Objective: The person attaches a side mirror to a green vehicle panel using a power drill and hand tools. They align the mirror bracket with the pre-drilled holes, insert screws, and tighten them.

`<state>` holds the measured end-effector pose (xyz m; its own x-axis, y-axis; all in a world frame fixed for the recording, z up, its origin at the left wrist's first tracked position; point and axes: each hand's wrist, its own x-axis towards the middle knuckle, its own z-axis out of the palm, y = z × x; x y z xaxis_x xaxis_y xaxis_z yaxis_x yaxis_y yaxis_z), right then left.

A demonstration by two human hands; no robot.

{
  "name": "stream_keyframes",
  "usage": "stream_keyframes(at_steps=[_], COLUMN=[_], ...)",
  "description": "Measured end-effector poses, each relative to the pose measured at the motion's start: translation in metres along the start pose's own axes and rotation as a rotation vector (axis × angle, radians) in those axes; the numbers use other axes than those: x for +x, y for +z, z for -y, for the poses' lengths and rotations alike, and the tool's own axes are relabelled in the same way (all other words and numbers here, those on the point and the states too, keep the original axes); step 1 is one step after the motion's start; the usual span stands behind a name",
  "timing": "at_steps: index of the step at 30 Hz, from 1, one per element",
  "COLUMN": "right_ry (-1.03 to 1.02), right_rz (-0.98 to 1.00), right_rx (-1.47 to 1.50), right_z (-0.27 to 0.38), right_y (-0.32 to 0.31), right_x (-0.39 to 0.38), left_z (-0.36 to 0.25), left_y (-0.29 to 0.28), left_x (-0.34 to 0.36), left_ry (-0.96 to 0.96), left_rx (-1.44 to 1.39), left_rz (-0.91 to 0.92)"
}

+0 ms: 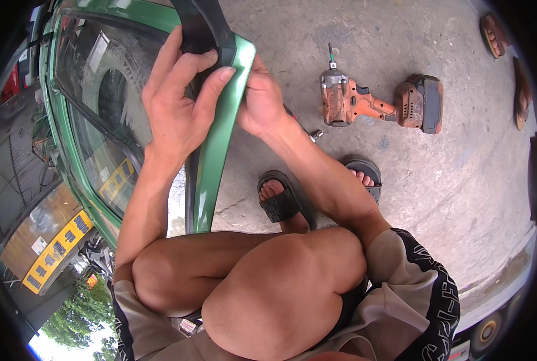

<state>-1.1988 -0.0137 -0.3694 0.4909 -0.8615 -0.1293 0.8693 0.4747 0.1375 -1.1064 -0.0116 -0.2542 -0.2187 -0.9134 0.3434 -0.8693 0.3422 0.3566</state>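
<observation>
A long green metal panel (220, 144), which looks like the edge of a vehicle door, stands upright in front of me at the left. At its upper end sits a black trim piece (203, 27). My left hand (178, 99) is closed on the black trim, thumb lying on the green face and fingertips on the dark part. From the other side my right hand (259, 99) has its curled fingers against the panel's edge, with the fingertips hidden behind it. Close by the right wrist a small metal-ended tool (315, 136) lies on the floor, partly covered by the forearm.
An orange cordless impact driver (356, 102) with a bit fitted lies on the concrete floor (455, 174) to the right. Green-framed vehicle glass (94, 78) rises at the left. My sandalled feet (279, 195) are below the panel. Another person's sandalled foot (493, 37) shows at the far right.
</observation>
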Motion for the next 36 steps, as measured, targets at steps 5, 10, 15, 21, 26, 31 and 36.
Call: stream_keyframes(at_steps=[5,10,15,21,26,31,36], right_ry=[-0.009,0.044,-0.004,0.008,0.012,0.046,0.058], right_rz=[-0.043,0.000,-0.019,0.025,0.027,0.041,0.004], right_rx=[-0.018,0.076,0.094,0.018,0.098,0.052,0.106], right_z=[0.005,0.004,0.002,0.001,0.008,0.008,0.010], right_y=[0.006,0.000,-0.005,-0.010,-0.002,-0.008,-0.003], right_x=[-0.002,-0.004,-0.005,-0.002,-0.003,0.000,-0.002], left_z=[-0.002,-0.004,-0.008,-0.011,-0.006,-0.009,-0.011], left_y=[0.000,0.001,0.003,0.000,0.000,0.001,0.000], left_x=[0.006,0.002,0.003,0.005,0.003,0.003,0.003], left_ry=[-0.035,-0.019,-0.027,-0.047,-0.013,-0.044,-0.088], left_rx=[-0.018,-0.004,-0.021,0.007,0.027,0.016,-0.036], left_rz=[0.037,0.023,0.037,0.043,0.022,0.031,0.031])
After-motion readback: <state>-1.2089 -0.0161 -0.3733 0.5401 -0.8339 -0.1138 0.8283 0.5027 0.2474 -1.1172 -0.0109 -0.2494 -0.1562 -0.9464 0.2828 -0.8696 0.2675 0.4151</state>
